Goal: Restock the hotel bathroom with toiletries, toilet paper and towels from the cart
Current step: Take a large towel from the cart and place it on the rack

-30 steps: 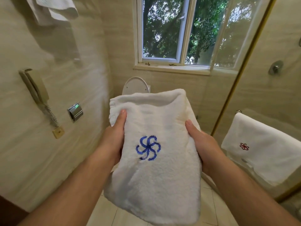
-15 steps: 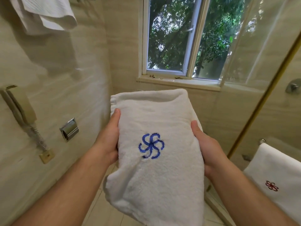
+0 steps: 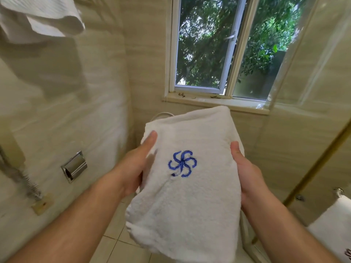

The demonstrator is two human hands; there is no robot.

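The left hand (image 3: 133, 168) is gripping the left edge of a folded white towel (image 3: 190, 202), thumb lying flat on the upper face and the other fingers hidden beneath the cloth. The right hand (image 3: 245, 173) is gripping the opposite edge in the same manner, thumb on top and fingers out of sight below. The towel is being held in the air between the two hands, in front of the person, with a blue pinwheel emblem (image 3: 182, 163) facing upward and the near end sagging below the wrists. Judged from its thick pile and drooping edges, the towel is likely soft, light and limp rather than stiff. It is neither fragile nor slippery, but the fold will probably open if taken by one corner, so support along both long sides, or under the folded end, appears the safer hold. Behind the far end of the towel a white toilet lid (image 3: 161, 115) is showing in part, beneath a window (image 3: 218, 44) looking onto trees. On the left wall a chrome paper holder (image 3: 74, 166) is sitting with its cover down, and whether it is carrying a roll cannot be told. A coiled phone cord (image 3: 31, 186) is hanging near it, and a white cloth (image 3: 43, 18) is hanging high above. At the lower right a second towel (image 3: 332, 224) is draping over a rail (image 3: 338, 191) beside the glass shower screen (image 3: 313, 92).
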